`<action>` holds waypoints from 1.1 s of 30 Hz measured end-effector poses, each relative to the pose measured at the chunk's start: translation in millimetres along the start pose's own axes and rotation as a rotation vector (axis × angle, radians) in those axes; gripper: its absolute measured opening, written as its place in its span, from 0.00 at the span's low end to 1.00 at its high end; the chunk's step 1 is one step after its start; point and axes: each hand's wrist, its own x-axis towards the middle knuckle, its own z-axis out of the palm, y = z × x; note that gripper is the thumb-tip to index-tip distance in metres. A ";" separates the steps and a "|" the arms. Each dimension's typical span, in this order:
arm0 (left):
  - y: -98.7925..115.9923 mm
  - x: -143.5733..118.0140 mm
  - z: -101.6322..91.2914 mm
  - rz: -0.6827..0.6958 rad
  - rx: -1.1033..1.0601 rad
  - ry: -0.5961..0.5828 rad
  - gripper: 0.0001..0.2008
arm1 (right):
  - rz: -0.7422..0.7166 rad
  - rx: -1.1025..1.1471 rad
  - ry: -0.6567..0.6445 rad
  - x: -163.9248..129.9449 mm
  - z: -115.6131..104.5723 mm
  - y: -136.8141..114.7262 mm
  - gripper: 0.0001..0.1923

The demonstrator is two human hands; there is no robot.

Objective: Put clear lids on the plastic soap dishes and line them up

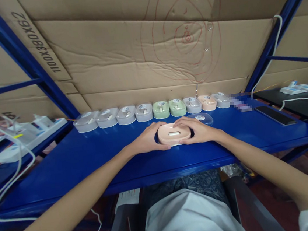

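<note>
Between my two hands, near the front of the blue table, is a peach-coloured oval box [170, 137] with a pale slot-shaped handle in its top. My left hand [149, 138] wraps round its left end, thumb at the front and fingers at the back. Round the right end curls my right hand [197, 130], with fingers over the top edge and thumb at the front. Just behind my right hand lies a clear plastic lid [206, 118] with a round label, partly covered by the hand.
Along the back of the table [93, 167] stands a row of lidded oval boxes [144, 113] in grey, green and peach. A dark phone [275, 115] lies at the right. White cables and power strips [31, 138] are at the left. Cardboard [125, 55] backs the table.
</note>
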 end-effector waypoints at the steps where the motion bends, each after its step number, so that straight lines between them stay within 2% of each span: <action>1: 0.0 0.0 0.0 0.000 0.002 0.000 0.48 | -0.001 -0.001 -0.004 -0.3 0.0 0.6 0.32; 8: 3.9 -0.9 -3.1 0.013 -0.012 0.001 0.47 | 0.017 -0.029 -0.027 -1.9 1.2 1.6 0.35; 12: 4.8 -1.0 -4.6 0.010 -0.038 0.007 0.44 | 0.087 -0.035 -0.013 -3.5 -6.8 -1.4 0.42; 14: 5.2 -0.9 -5.1 0.005 -0.029 0.005 0.44 | 0.115 -0.045 0.065 -5.4 -15.3 0.6 0.38; 17: 6.7 -1.1 -6.1 0.000 0.000 -0.003 0.45 | 0.147 -0.148 0.154 -9.8 -27.8 10.8 0.26; 22: 6.2 -0.9 -8.8 -0.006 0.013 -0.002 0.45 | 0.258 -0.398 0.028 -17.2 -32.0 31.6 0.19; 25: 2.0 0.1 -10.8 -0.005 0.027 0.011 0.45 | 0.251 -0.400 0.008 -20.5 -30.7 37.6 0.22; 30: -2.5 1.5 -13.4 0.002 0.016 0.029 0.44 | 0.256 -0.309 -0.033 -26.4 -34.5 47.0 0.35; 33: -2.1 1.6 -14.4 -0.009 0.019 0.028 0.44 | 0.266 -0.292 -0.038 -28.0 -35.9 51.6 0.35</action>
